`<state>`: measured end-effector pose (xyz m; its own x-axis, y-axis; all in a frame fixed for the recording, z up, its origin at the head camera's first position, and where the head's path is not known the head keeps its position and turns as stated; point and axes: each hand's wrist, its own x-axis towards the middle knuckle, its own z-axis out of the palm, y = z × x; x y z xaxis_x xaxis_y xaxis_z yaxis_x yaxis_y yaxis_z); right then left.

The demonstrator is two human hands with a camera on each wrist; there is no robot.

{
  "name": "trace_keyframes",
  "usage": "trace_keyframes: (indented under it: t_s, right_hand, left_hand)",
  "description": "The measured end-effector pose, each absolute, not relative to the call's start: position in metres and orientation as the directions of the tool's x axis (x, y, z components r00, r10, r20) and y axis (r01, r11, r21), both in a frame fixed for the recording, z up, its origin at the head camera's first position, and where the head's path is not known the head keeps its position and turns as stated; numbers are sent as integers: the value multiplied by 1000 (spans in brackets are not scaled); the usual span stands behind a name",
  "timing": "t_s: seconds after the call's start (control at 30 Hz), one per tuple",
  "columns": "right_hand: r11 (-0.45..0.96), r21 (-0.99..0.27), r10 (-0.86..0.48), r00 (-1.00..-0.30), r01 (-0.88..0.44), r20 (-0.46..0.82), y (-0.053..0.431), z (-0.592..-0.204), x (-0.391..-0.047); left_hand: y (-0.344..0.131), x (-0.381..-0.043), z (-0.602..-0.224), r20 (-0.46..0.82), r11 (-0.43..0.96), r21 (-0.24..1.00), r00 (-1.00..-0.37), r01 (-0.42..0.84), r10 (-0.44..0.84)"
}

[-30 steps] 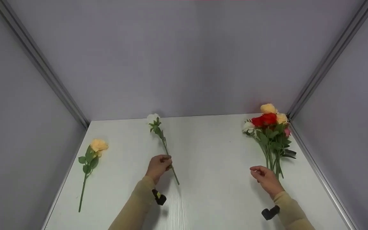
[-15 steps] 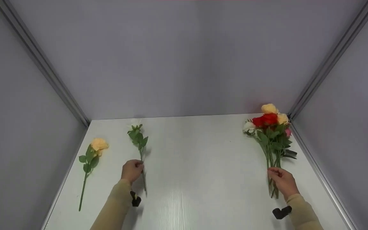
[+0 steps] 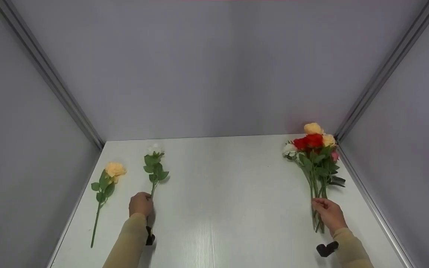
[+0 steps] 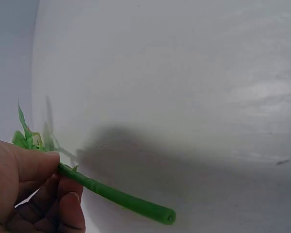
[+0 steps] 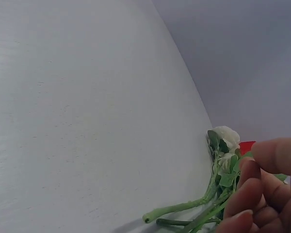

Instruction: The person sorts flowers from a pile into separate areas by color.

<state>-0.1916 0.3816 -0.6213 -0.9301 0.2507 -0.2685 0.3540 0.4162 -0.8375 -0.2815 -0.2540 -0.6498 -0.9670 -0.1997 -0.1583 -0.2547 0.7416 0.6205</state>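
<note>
My left hand point(image 3: 141, 204) pinches the green stem of a white rose point(image 3: 155, 149) between thumb and fingers. In the left wrist view the cut end of that stem point(image 4: 140, 206) sticks out past the fingertips, above its shadow. On the right lies a bunch of mixed flowers point(image 3: 317, 163), with red, pale orange, white and pink heads. My right hand point(image 3: 330, 213) is over the lower stems of this bunch. Its fingers are curled, the thumb close to the forefinger; whether they pinch a stem is hidden.
A pale orange rose point(image 3: 115, 169) with a leafy stem lies at the left of the white table point(image 3: 229, 186). Grey walls point(image 3: 218, 74) enclose the back and both sides. A dark strip point(image 3: 337, 180) lies beside the bunch.
My left hand has carried the white rose leftward and nearer to me, alongside the pale orange rose. My right hand has moved right, onto the stems of the bunch, and stayed there.
</note>
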Motion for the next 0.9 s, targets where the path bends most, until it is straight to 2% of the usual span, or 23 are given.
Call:
trace_keyframes:
  t_s: [0.23, 0.57, 0.9]
  right_hand:
    - [415, -839, 268, -928, 353, -258, 382, -625, -194]
    - [591, -731, 305, -933, 341, -190, 382, -634, -202]
    - [660, -679, 334, -935, 322, -118, 381, -643, -208]
  left_hand:
    - [-260, -281, -656, -132, 716, 638, -956, -284, -262]
    - [-263, -278, -656, -120, 703, 646, -949, -298, -293]
    - [-261, -277, -657, -131, 675, 657, -933, -335, -336]
